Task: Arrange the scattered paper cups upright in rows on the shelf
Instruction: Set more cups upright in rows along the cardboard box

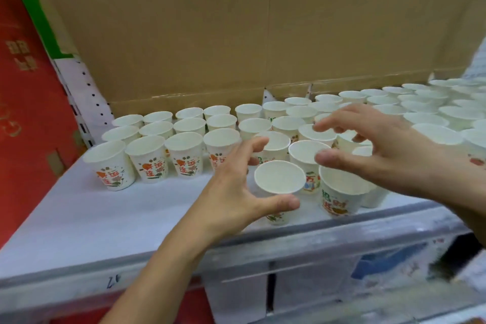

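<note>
Many white paper cups with red and green print stand upright on a white shelf (105, 218). On the left they form neat rows (168, 139); on the right they crowd more loosely (426, 113). My left hand (236, 192) is open, its thumb and fingers spread around the nearest cup (279, 177) at the shelf's front; I cannot tell whether it touches the cup. My right hand (389, 150) hovers open above the cups beside it, fingers apart, over a cup (306, 151) and another printed cup (339, 192).
A tall brown cardboard sheet (236, 29) stands behind the cups as a back wall. A red box (23, 113) sits at the left. The shelf's front edge (315, 239) runs below my hands, with a lower shelf and packages underneath.
</note>
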Demonstrator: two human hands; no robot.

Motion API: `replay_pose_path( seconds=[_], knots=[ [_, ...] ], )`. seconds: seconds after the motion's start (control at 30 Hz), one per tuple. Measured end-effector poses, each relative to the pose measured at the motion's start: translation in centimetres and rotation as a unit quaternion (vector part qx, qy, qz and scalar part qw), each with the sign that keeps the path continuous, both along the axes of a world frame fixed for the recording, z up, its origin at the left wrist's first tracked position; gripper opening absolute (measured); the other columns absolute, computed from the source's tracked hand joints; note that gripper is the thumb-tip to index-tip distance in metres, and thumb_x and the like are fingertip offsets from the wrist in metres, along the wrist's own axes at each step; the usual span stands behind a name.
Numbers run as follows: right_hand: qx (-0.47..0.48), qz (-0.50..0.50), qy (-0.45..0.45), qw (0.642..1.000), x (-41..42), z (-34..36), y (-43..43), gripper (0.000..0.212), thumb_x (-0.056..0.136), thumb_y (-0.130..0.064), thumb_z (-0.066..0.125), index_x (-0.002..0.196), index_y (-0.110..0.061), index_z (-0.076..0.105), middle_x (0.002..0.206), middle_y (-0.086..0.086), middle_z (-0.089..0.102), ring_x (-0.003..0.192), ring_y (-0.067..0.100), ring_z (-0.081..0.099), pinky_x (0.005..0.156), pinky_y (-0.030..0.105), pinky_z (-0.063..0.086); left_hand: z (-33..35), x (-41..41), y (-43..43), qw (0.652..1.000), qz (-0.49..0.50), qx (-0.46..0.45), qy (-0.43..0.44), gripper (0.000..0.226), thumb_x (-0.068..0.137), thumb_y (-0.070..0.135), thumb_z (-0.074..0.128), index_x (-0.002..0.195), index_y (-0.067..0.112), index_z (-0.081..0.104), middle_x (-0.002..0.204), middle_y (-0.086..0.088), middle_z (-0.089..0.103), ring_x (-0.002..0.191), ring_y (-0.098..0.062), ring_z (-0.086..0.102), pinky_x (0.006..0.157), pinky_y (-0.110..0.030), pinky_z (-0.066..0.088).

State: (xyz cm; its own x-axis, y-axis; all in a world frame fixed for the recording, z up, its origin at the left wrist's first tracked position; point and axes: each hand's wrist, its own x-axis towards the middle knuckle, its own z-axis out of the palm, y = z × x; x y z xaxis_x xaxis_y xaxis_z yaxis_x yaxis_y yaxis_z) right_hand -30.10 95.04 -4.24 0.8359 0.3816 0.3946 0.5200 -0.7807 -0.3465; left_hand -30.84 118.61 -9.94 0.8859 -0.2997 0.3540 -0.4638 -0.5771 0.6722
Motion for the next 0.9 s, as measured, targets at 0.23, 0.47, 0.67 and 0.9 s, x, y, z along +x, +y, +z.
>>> replay_pose_path(
  seconds=[0.23, 0.47, 0.67, 0.9],
  knots=[
    [-0.082, -0.038, 0.028, 0.996, -2.2, -2.1, -2.0, 0.088, 0.065, -0.076, 0.053, 0.142, -0.044, 0.026, 0.140, -0.015, 0.042, 0.129, 0.008, 0.029, 0.106, 0.035, 0.032, -1.3, -0.3, -2.1, 0.998, 0.060, -0.034, 0.000, 0.076, 0.065, 0.045, 0.083, 0.131, 0.034, 0.047, 0.130, 0.017, 0.051, 0.116, -0.003, 0.048, 0.089, -0.013, 0.044],
    [-0.060, -0.034, -0.038, 0.997, -2.8, -2.8, -2.0, 0.090, 0.062, -0.075, 0.052, 0.141, -0.038, 0.032, 0.127, -0.006, 0.056, 0.115, 0.016, 0.047, 0.096, 0.045, 0.041, -1.0, -3.0, -0.6, 0.983, 0.142, -0.108, -0.034, 0.068, 0.067, 0.042, 0.082, 0.127, 0.036, 0.051, 0.122, 0.019, 0.055, 0.107, 0.000, 0.053, 0.086, -0.020, 0.050],
    [0.091, 0.097, -0.050, 0.990, -4.3, -0.7, 4.9, 0.077, 0.065, -0.061, 0.063, 0.134, -0.032, 0.044, 0.106, -0.016, 0.055, 0.097, 0.003, 0.055, 0.077, 0.020, 0.046, -0.3, -5.3, 8.3, 0.955, 0.258, -0.122, -0.076, 0.073, 0.067, 0.037, 0.083, 0.131, 0.027, 0.051, 0.124, 0.015, 0.056, 0.109, -0.004, 0.054, 0.085, -0.018, 0.048],
    [0.136, 0.149, 0.064, 0.977, 0.0, -3.9, 19.2, 0.072, 0.072, -0.043, 0.076, 0.134, -0.027, 0.043, 0.123, -0.006, 0.053, 0.112, 0.007, 0.048, 0.098, 0.029, 0.043, -1.5, -4.0, 17.5, 0.947, 0.313, -0.068, -0.016, 0.073, 0.064, 0.030, 0.087, 0.130, 0.024, 0.055, 0.127, 0.009, 0.058, 0.107, -0.010, 0.057, 0.079, -0.013, 0.044]
  ],
)
